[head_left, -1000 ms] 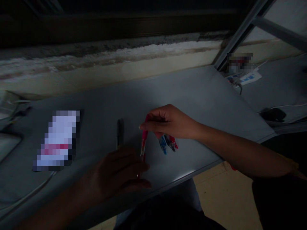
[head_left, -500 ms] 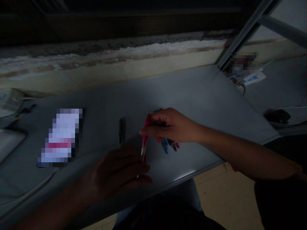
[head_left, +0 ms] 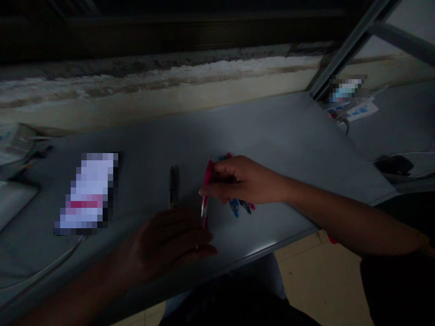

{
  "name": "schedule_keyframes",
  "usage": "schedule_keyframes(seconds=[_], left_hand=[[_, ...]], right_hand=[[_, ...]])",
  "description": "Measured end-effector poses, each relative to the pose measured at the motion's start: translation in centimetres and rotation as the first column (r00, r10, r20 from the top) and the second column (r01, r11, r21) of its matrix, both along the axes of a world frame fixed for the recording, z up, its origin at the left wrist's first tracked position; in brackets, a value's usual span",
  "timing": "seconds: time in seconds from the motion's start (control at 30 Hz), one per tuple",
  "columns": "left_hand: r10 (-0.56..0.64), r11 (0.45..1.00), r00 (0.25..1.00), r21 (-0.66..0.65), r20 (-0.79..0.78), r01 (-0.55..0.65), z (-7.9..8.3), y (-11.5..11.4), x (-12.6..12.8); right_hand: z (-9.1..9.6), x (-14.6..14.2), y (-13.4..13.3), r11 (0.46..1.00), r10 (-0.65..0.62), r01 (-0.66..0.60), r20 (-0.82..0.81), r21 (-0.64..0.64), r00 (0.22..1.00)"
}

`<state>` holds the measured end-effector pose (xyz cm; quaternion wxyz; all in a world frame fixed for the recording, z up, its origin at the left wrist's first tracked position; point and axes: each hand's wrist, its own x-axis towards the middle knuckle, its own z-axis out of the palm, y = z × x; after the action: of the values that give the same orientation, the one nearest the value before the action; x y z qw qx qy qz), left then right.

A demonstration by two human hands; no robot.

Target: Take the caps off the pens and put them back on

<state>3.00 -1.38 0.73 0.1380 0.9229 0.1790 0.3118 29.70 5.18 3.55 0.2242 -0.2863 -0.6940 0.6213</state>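
My right hand pinches a red pen near its upper end and holds it almost upright over the grey table. Under the same hand lie a few more pens, blue and red, partly hidden by my fingers. My left hand is below, fingers curled around the red pen's lower tip; what else it holds is hidden in the dark. A dark pen lies alone on the table just left of the red one.
A white and pink blurred card or pack lies on the table's left. A cable runs along the left front edge. At the back right are a power strip with cords and a dark object. A wall ledge runs behind.
My right hand has tilted the red pen more upright and lowered slightly over the other pens. My left hand has stayed at the pen's tip.
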Motion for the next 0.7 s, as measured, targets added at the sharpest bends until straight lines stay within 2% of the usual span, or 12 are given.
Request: schedule_keyframes(seconds=[0.17, 0.47, 0.7], left_hand=[[-0.036, 0.999, 0.999, 0.028, -0.004, 0.036, 0.15, 0.17, 0.17], [-0.004, 1.0, 0.999, 0.005, -0.033, 0.005, -0.68, -0.13, -0.52], [-0.021, 1.0, 1.0, 0.011, -0.006, 0.021, -0.04, 0.09, 0.03]], right_hand=[[0.03, 0.27, 0.04, 1.0, 0.002, -0.002, 0.023, 0.016, 1.0], [0.18, 0.07, -0.12, 1.0, 0.016, -0.015, 0.028, -0.011, 0.999], [0.29, 0.19, -0.06, 1.0, 0.021, -0.021, 0.051, 0.002, 0.998]])
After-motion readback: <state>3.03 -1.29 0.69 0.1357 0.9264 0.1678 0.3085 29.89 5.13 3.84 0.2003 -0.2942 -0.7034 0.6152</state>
